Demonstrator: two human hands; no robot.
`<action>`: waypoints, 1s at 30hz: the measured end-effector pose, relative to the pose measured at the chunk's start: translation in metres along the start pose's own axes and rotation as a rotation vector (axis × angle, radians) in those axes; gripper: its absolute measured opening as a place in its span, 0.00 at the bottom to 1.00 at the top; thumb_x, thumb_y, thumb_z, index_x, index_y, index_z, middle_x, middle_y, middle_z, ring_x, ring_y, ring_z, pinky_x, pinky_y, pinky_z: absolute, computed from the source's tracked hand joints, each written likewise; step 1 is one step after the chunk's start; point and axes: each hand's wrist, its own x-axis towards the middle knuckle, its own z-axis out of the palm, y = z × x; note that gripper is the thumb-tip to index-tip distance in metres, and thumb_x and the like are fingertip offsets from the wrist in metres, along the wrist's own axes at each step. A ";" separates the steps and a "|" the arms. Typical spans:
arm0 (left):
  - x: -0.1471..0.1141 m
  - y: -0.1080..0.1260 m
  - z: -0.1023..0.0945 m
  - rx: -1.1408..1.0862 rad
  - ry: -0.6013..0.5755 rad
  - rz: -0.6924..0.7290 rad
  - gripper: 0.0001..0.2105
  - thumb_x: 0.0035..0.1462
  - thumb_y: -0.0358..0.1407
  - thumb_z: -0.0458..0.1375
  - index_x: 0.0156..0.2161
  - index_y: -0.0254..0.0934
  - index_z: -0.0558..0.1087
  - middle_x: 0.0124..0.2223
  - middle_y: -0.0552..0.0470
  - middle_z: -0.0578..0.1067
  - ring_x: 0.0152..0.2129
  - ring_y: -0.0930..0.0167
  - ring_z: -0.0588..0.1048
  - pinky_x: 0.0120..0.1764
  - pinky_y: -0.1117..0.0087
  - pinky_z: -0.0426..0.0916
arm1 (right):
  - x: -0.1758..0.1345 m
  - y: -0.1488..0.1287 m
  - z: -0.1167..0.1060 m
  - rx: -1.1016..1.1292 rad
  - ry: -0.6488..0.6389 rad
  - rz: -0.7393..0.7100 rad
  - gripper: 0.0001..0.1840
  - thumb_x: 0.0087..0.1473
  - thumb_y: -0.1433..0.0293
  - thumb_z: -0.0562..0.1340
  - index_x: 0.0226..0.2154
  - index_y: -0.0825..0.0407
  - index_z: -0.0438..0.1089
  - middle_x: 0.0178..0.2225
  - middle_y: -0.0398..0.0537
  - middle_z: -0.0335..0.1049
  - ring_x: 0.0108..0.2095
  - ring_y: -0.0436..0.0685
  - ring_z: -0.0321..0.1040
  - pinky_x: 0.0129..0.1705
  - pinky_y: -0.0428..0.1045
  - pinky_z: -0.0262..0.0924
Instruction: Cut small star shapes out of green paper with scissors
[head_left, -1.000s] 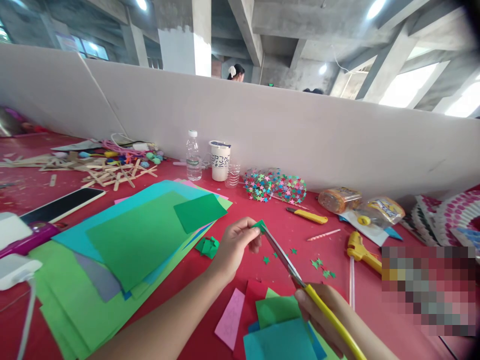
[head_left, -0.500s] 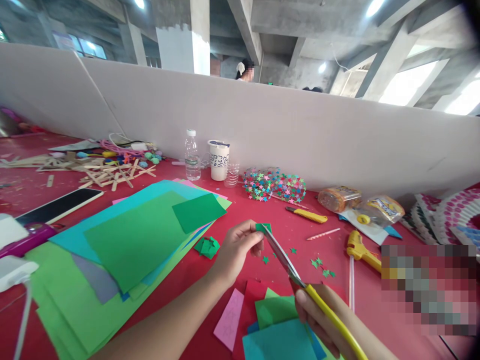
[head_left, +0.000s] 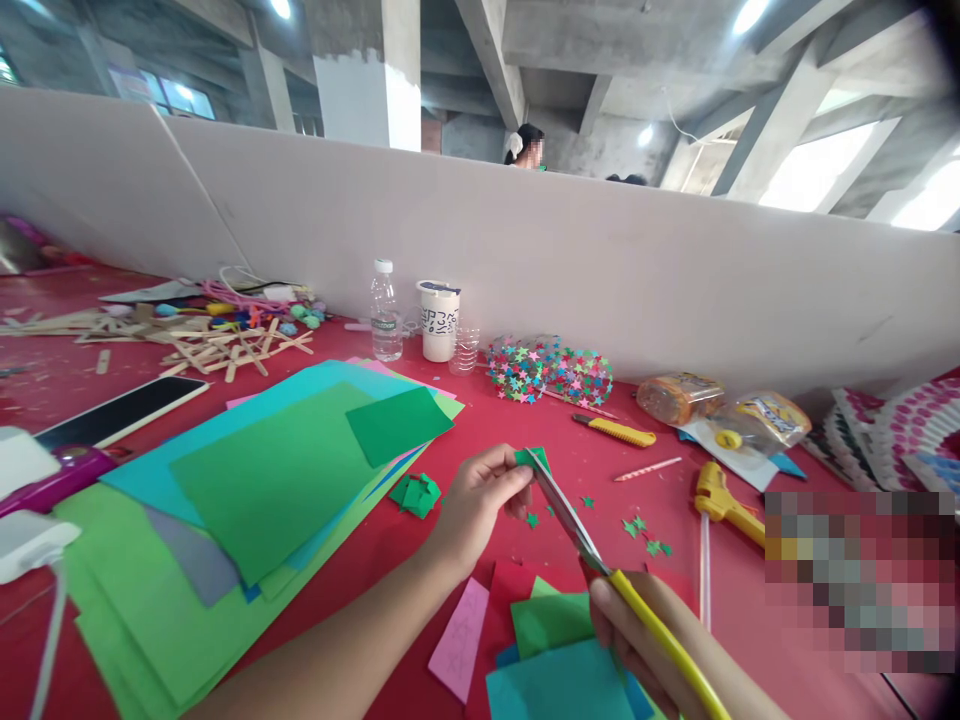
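Note:
Between the thumb and fingers of my left hand [head_left: 487, 490] is a small piece of green paper [head_left: 541, 458]. My right hand [head_left: 637, 620] grips scissors [head_left: 574, 525] with yellow handles, and their blades reach up to the green paper. Several small green stars [head_left: 637, 525] lie on the table beyond the blades. A crumpled heap of green paper scraps [head_left: 416, 495] sits left of my left hand. Below the hands are blue and green paper pieces [head_left: 559, 680] and a pink piece [head_left: 459, 640] with faint drawn lines.
Large coloured sheets [head_left: 277, 480] cover the left of the red table. At the back stand a water bottle [head_left: 386, 320], a white cup [head_left: 438, 320] and star-covered bottle pieces [head_left: 547, 370]. A yellow cutter [head_left: 615, 430] and a yellow glue gun [head_left: 724, 500] lie to the right.
The green paper in my left hand has turned slightly against the scissor blades. Both hands stay almost in place. Behind the partition, a person's head has moved right.

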 end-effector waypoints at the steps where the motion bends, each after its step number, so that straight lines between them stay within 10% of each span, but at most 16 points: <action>1: 0.000 0.000 0.000 -0.005 -0.005 -0.002 0.09 0.53 0.37 0.56 0.25 0.35 0.67 0.21 0.56 0.69 0.18 0.77 0.65 0.24 0.76 0.60 | 0.001 -0.001 0.000 -0.025 0.000 -0.007 0.33 0.48 0.38 0.48 0.19 0.51 0.57 0.08 0.32 0.45 0.10 0.44 0.43 0.13 0.42 0.35; 30: 0.007 -0.001 -0.008 -0.236 0.087 -0.052 0.06 0.51 0.36 0.58 0.28 0.36 0.68 0.23 0.55 0.72 0.19 0.76 0.68 0.25 0.75 0.61 | 0.007 0.002 -0.006 -0.090 0.022 0.057 0.27 0.50 0.46 0.56 0.20 0.51 0.56 0.08 0.31 0.47 0.10 0.42 0.38 0.15 0.43 0.31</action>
